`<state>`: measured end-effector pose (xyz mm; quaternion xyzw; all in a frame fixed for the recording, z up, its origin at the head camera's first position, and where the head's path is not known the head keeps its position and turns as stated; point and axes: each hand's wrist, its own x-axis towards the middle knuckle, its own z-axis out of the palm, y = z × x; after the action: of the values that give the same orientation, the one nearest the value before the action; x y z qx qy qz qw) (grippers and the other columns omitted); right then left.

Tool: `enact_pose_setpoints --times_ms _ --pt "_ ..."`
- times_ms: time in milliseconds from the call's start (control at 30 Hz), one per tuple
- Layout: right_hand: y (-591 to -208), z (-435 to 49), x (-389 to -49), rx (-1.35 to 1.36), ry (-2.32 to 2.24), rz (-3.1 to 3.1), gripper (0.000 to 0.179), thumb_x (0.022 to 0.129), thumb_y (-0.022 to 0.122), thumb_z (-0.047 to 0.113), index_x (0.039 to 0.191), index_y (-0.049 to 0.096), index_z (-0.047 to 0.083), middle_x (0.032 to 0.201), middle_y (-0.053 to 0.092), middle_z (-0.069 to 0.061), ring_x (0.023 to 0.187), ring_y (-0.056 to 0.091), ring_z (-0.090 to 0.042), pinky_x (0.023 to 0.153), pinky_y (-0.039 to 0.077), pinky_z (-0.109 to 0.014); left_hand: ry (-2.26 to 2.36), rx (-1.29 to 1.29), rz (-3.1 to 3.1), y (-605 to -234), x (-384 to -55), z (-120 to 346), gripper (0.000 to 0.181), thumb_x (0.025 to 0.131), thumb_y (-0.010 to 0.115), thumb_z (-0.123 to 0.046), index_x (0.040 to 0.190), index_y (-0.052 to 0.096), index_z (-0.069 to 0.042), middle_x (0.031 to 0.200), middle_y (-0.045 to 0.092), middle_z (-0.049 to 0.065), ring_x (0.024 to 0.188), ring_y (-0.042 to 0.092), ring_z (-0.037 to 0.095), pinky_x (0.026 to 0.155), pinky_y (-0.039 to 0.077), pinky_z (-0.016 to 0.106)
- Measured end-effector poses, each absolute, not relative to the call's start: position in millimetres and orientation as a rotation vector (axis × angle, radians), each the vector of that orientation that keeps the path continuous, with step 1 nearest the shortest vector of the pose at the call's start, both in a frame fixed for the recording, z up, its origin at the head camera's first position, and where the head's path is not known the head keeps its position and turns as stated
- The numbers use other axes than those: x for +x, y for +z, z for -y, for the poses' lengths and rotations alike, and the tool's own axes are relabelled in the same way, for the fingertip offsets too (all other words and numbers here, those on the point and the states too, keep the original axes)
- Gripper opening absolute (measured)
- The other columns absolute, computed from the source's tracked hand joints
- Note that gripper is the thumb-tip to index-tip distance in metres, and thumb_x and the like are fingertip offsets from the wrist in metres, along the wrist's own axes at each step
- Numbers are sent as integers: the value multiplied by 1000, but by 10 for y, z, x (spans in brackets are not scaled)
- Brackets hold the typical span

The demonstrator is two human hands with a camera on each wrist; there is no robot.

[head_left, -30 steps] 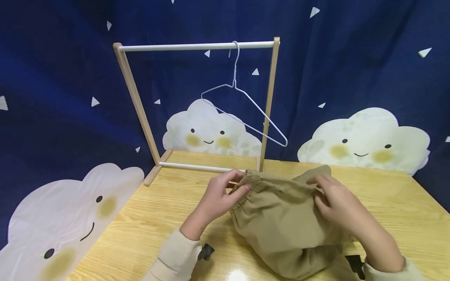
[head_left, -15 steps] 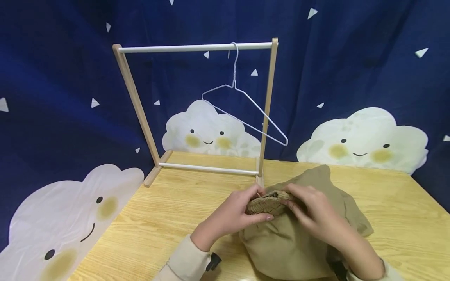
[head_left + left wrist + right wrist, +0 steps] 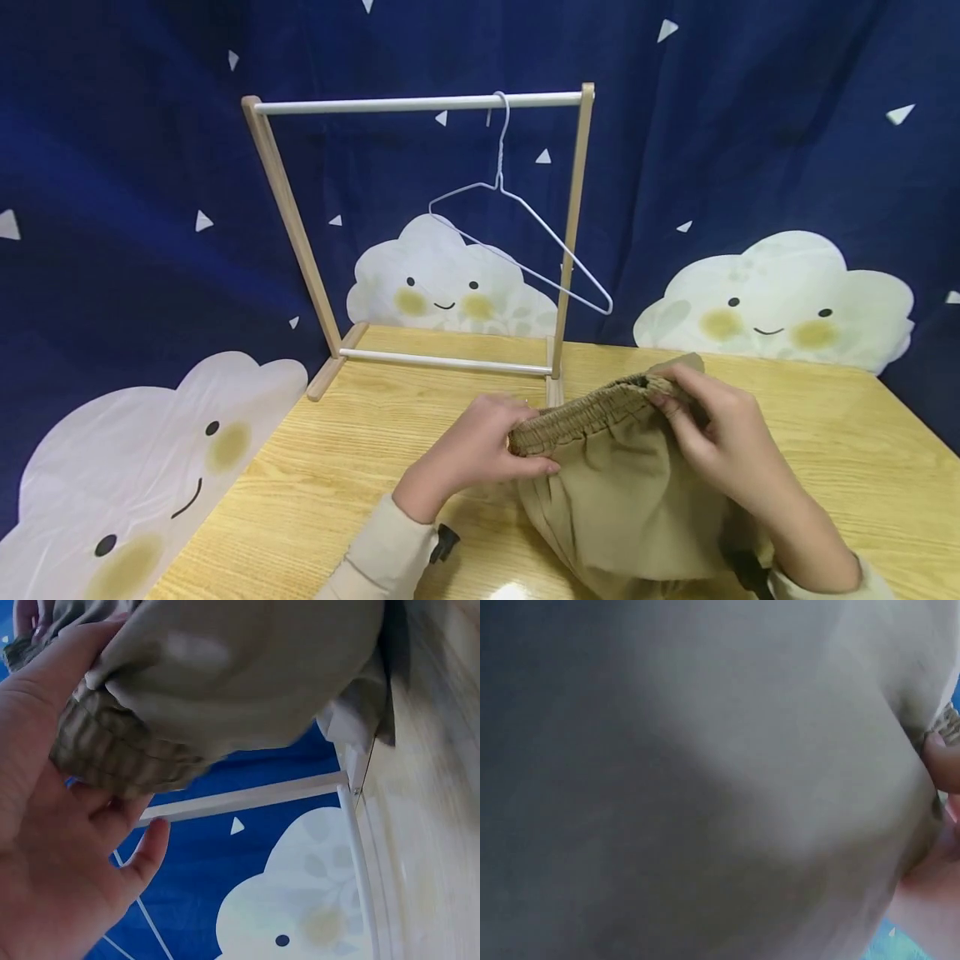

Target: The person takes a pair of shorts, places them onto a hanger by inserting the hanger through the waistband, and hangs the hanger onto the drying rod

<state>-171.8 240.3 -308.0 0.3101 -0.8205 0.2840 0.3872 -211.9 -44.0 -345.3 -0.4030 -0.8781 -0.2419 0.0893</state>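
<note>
Band of khaki garment (image 3: 637,500) now drawn out btwn both hands.
L hand (image 3: 483,442) grips one end of the gathered band (image 3: 585,421), thumb in front, fingers behind; L wrist view shows little finger free of the cloth. R hand (image 3: 723,429) pinches the other end btwn thumb + fingertips; R wrist cam mostly filled by fabric, so not all R fingers can be made out. vs 0.5 s ago: hands wider apart, R higher, band no longer bunched but slanting up to R. Prob. means the edge is being straightened, w/ garment itself not on any hanger yet. Body hangs below band, over near part of wood table (image 3: 360,467), bottom cut off by frame. Beyond: rack (image 3: 405,106) w/ bare wire hanger (image 3: 500,167), untouched.
</note>
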Motion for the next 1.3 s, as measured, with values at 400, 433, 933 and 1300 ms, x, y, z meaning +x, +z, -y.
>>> enact_pose_setpoints --times_ms 400,433,933,1300 --pt "-3050 -2566 -1706 589 803 2036 29 81 72 -17 98 72 6 81 65 3 64 47 4 58 40 -13 -771 -1050 2376 -3380 -2171 525 35 81 86 -34 100 63 -17 85 68 -7 80 64 11 90 54 35" --pt "-3047 -2580 -1707 571 809 2029 27 81 72 -16 98 72 5 80 65 5 64 46 4 58 39 -13 -771 -1022 2377 -3370 -2161 528 40 80 86 -35 106 61 -17 85 68 -7 76 62 10 84 55 33" --pt "-3017 -2745 -1765 466 814 1990 20 83 72 -12 97 73 2 87 59 29 68 48 9 66 38 -8 -645 -786 2553 -3347 -2183 664 56 81 85 -23 131 60 -18 101 75 -1 68 64 11 58 48 27" --pt "-3003 -2789 -1800 443 784 2008 18 82 74 -10 93 72 4 68 52 10 63 40 7 54 29 -15 -918 -462 2114 -3270 -2235 741 17 73 81 -3 88 75 -10 83 68 3 76 64 21 68 52 38"
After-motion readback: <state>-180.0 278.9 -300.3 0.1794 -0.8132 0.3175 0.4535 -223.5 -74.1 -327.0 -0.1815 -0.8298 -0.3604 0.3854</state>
